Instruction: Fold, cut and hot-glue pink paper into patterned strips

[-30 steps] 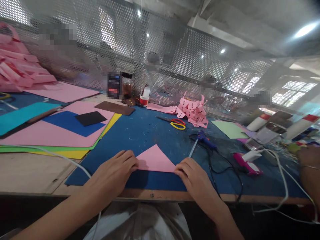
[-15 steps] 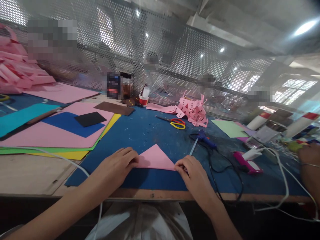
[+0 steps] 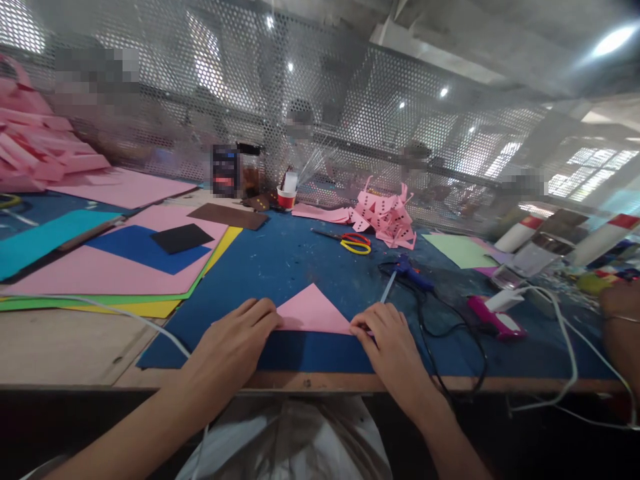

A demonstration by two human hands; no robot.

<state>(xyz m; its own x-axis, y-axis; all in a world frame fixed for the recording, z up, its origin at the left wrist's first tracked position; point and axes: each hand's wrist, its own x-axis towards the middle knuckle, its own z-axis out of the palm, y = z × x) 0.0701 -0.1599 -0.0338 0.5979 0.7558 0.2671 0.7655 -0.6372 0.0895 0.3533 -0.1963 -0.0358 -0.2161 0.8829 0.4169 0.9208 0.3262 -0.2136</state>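
A pink triangular sheet (image 3: 314, 310), seemingly folded paper or thin foam, lies on the blue mat near the front edge, its point facing away from me. My left hand (image 3: 245, 333) is closed over its left corner, fingers bent and pressed down. At the right corner, my right hand (image 3: 387, 337) pinches the sheet between thumb and fingers. The fingertips of both hands partly cover the corners. Just beyond my right hand lies a blue glue gun (image 3: 411, 272) with a glue stick (image 3: 389, 288) sticking out toward me.
Scissors (image 3: 356, 244) with red and yellow handles lie ahead, before a pile of dotted pink cutouts (image 3: 384, 215). Coloured sheets (image 3: 125, 277) are stacked left. A magenta power strip (image 3: 495, 319) and white cables (image 3: 567, 347) lie right, near another person's arm (image 3: 620, 327).
The camera view has shifted slightly. My left hand sits a little further right along the sheet's edge; my right hand stays at the right corner.
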